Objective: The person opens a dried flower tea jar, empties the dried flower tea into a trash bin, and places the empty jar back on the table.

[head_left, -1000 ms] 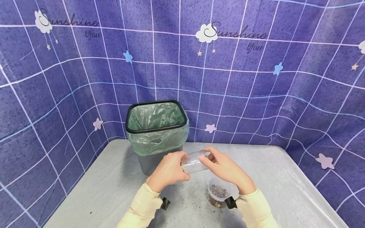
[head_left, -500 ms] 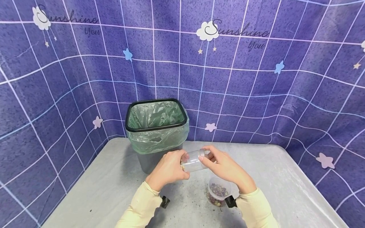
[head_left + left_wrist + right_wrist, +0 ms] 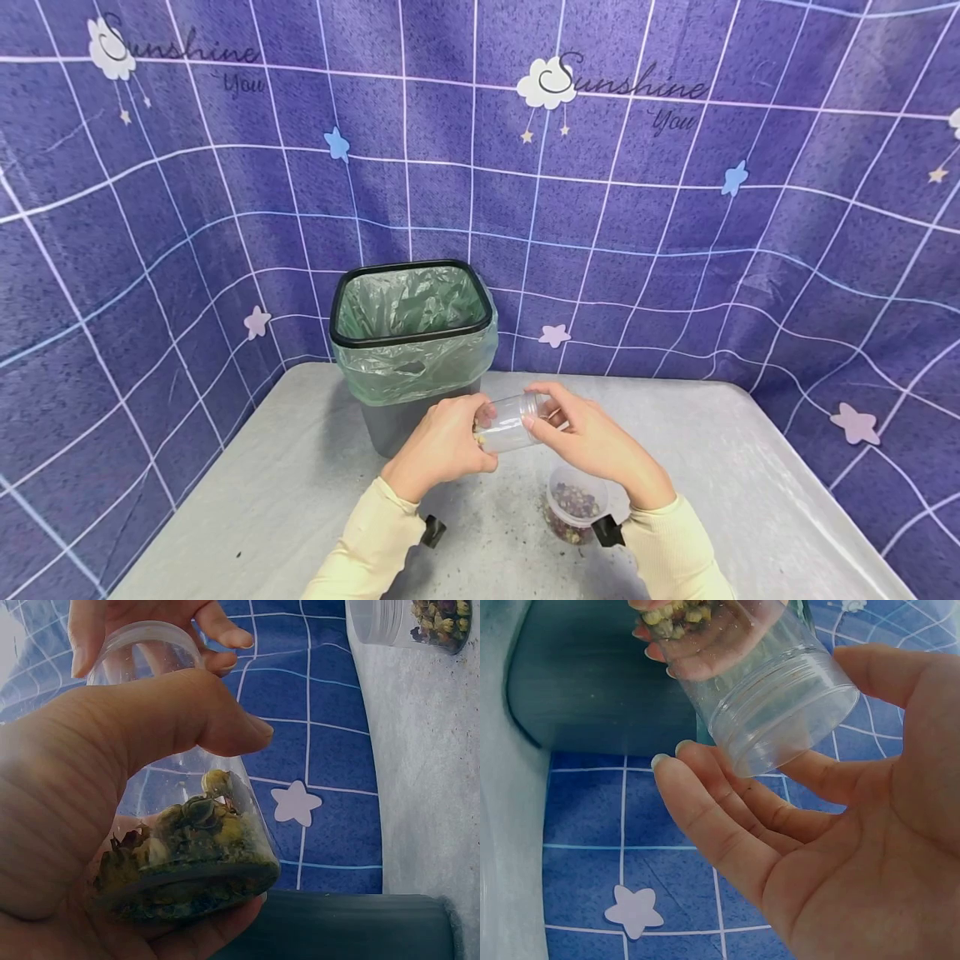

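head view first: a violet grid curtain (image 3: 637, 208) hangs behind everything, and below it spreads my grey desk (image 3: 697, 433). the grey bin (image 3: 385, 429), lined with a green bag (image 3: 453, 367), stands on the far left. near it, my left hand (image 3: 441, 442) wraps the base end of a clear jar (image 3: 506, 425), thumb laid across its side. my right hand (image 3: 592, 437) comes round the neck, thumb and forefinger lightly pinching there, the other fingers loosely spread. that jar is held tilted above the desk, between the bin and the round tub (image 3: 567, 520) at near right; whether its mouth is capped, i cannot tell. inside, dried flowers (image 3: 195, 836) sit against the base, so i judge it best to hold that end lower, firm with the left and gentle with the right. the walls may flex if squeezed, and a sudden dip at the neck could send petals sliding.
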The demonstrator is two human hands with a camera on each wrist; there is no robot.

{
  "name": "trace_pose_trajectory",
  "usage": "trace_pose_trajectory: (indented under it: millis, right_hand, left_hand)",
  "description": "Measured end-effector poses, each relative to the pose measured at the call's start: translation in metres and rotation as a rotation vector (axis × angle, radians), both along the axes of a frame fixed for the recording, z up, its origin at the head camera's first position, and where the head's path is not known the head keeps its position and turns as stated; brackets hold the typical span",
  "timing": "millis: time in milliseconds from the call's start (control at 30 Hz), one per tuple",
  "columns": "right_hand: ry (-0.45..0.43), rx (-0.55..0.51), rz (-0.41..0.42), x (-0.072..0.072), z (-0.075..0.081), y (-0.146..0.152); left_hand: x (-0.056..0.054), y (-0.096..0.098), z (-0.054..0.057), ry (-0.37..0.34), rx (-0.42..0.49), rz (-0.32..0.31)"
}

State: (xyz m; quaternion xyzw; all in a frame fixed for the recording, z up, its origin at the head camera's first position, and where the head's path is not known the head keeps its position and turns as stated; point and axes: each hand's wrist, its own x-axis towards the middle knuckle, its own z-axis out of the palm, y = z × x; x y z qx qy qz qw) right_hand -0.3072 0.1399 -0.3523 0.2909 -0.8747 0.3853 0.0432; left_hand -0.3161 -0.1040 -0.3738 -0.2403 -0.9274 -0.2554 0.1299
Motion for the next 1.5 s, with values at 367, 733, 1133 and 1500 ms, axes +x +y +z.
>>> trace_pose_trajectory:
  millis: [367,733,1133,1500]
  right_hand:
    - [-0.009,-0.055,0.060,0.0033,0.0020,0.0023]
    - [0.060,-0.039,0.092,0.0047,0.0032,0.0034]
    - [0.074,-0.080,0.118,0.0043,0.0025,0.0041]
    - [0.122,-0.130,0.158,0.0021,0.0014,0.0025]
  left_hand:
    - [0.0003,0.0003,0.0004,0.000,-0.004,0.010]
    - [0.0010,-0.0004,-0.0002,0.008,0.006,0.009]
    - [0.0008,0.0003,-0.0003,-0.015,0.019,0.008]
    - [0.0012,0.0008,0.0005,-0.024,0.017,-0.001]
